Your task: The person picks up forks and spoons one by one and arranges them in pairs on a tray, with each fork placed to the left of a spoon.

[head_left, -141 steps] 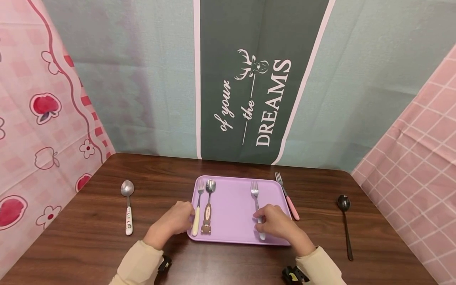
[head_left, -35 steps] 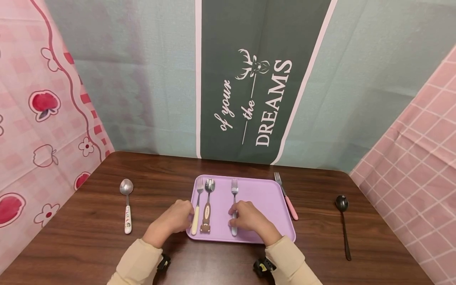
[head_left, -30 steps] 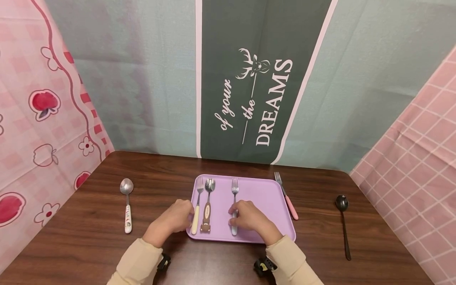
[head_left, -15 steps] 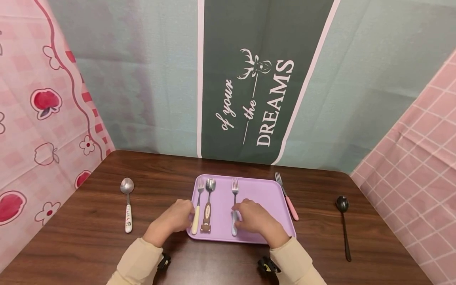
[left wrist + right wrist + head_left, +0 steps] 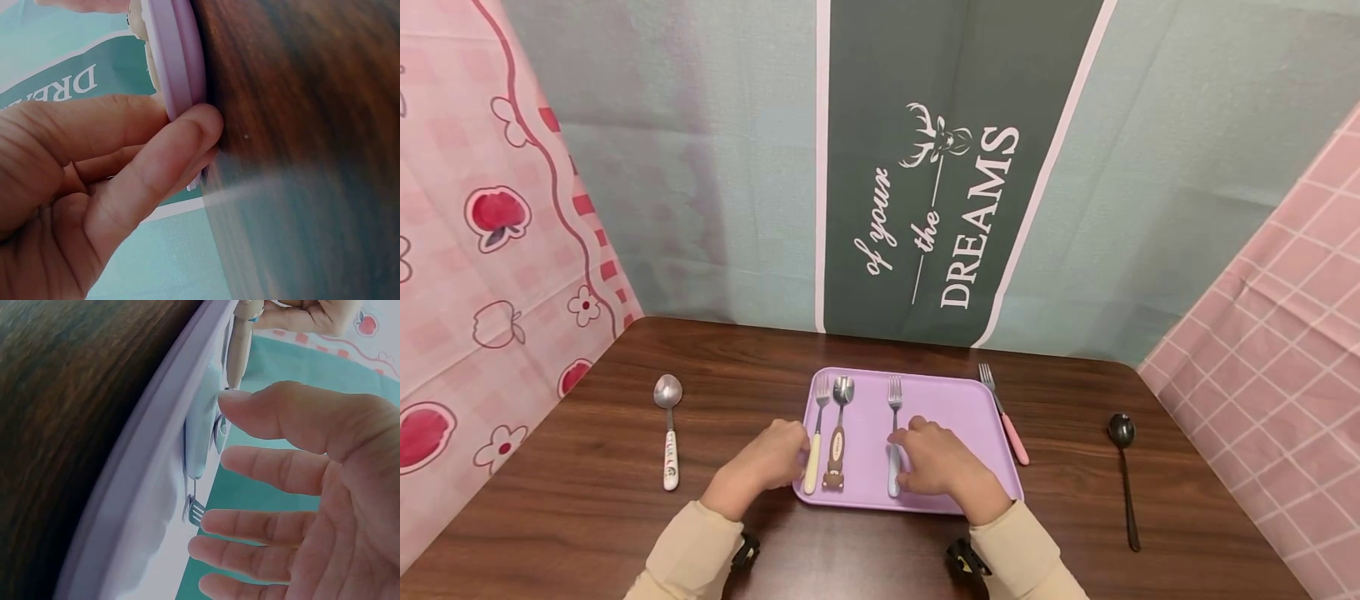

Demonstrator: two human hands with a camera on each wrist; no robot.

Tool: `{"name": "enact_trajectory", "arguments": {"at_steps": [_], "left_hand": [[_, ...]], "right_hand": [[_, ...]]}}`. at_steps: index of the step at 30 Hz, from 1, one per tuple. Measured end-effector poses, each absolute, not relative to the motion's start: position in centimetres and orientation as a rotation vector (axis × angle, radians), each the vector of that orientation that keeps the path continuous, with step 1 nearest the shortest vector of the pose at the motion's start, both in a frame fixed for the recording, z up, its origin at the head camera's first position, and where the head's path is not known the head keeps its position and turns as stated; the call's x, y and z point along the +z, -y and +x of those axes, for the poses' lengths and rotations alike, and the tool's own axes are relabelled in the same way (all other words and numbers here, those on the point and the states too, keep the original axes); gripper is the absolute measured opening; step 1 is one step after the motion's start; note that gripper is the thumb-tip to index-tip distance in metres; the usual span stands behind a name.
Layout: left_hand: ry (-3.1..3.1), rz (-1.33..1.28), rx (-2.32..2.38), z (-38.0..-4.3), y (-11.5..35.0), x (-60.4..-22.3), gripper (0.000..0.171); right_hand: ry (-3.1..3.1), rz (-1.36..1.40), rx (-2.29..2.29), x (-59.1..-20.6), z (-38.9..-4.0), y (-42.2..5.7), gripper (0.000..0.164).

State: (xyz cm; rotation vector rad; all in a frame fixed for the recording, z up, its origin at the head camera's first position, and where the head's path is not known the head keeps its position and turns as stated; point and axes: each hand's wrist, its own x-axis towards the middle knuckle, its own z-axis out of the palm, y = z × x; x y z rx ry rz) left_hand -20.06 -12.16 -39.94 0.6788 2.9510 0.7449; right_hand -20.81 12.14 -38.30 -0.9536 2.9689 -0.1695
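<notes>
Pinching purple tray (image 5: 966, 412), left grip (image 5: 775, 454), right grip (image 5: 934, 457) spread loose near blue-handled fork (image 5: 893, 473), palm (image 5: 350, 544) visible only from right wrist

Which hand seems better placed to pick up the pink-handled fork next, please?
Probably the right hand: it is open and nearer the pink-handled fork, while the left hand pinches the purple tray at its left edge.
</notes>
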Motion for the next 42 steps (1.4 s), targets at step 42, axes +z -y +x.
{"name": "enact_trajectory", "arguments": {"at_steps": [42], "left_hand": [[-2.946,0.636,0.744,-19.7,11.9,-39.8,0.028]], "right_hand": [[-3.037,-0.952,-0.191,-38.3,-19.9,-21.6,0.040]]}}
